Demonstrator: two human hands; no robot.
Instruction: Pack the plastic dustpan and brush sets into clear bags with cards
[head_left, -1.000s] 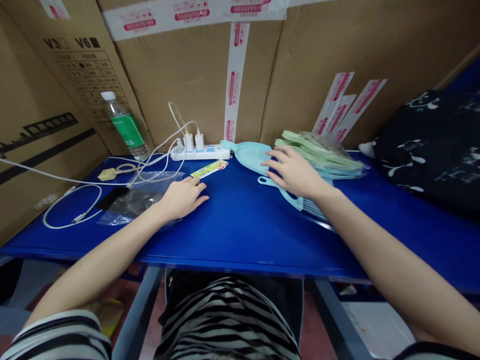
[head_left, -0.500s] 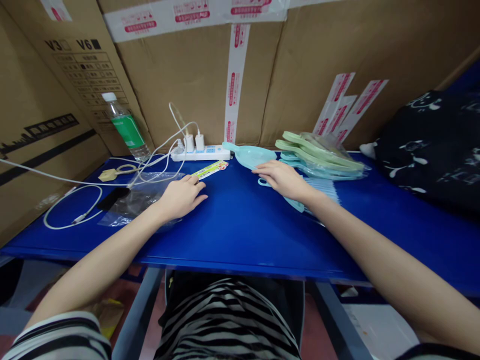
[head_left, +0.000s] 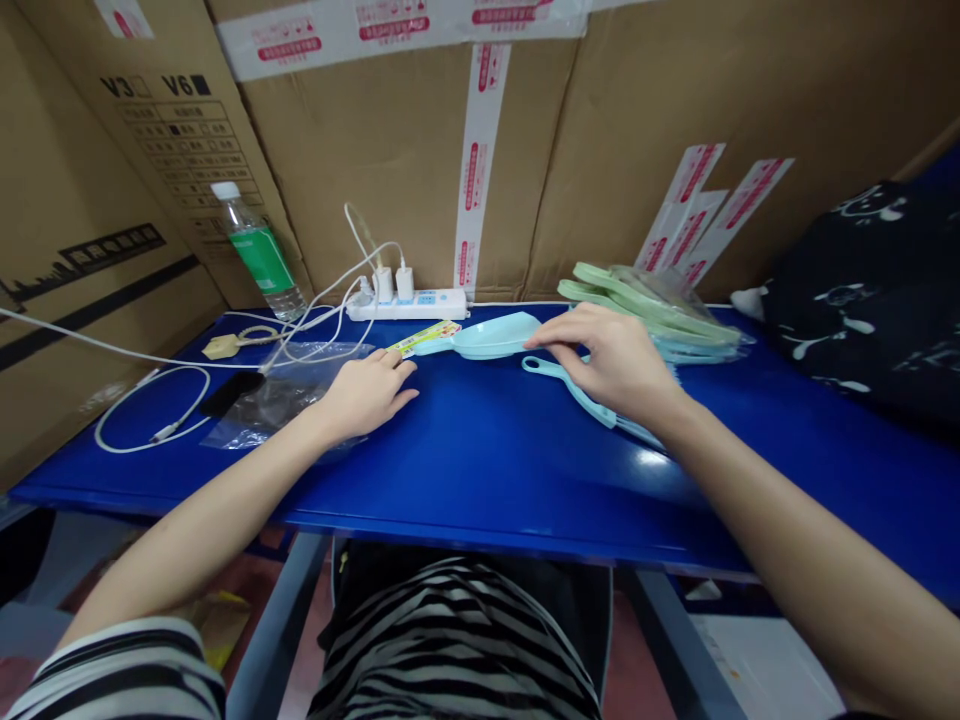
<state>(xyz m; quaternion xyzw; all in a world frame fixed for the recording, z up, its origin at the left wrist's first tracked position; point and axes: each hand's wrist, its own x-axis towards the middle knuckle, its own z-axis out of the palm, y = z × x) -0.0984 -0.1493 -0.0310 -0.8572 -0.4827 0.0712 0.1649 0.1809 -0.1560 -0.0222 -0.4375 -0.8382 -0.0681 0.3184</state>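
Observation:
Between my hands lies a small light-blue dustpan (head_left: 495, 336), its handle pointing left over a yellow-green label card (head_left: 429, 334). My right hand (head_left: 611, 360) pinches the pan's right edge between thumb and fingers. Beneath that hand is a light-blue brush (head_left: 574, 385) with a looped handle end, its bristles mostly hidden. My left hand (head_left: 367, 392) lies open over the edge of a clear plastic bag (head_left: 274, 405), fingertips by the label card and the dustpan's handle tip. Whether they touch the handle I cannot tell.
A stack of green and blue dustpans (head_left: 664, 310) in clear wrap sits behind my right hand. At the back are a white power strip (head_left: 409, 304) with cables and a water bottle (head_left: 262, 255). A dark patterned bag (head_left: 862, 300) stands right; cardboard (head_left: 390, 150) walls the back.
My right hand has moved right and now pinches the dustpan's edge. The dustpan has turned, its handle swinging forward and left towards my left hand. My left hand has stayed put.

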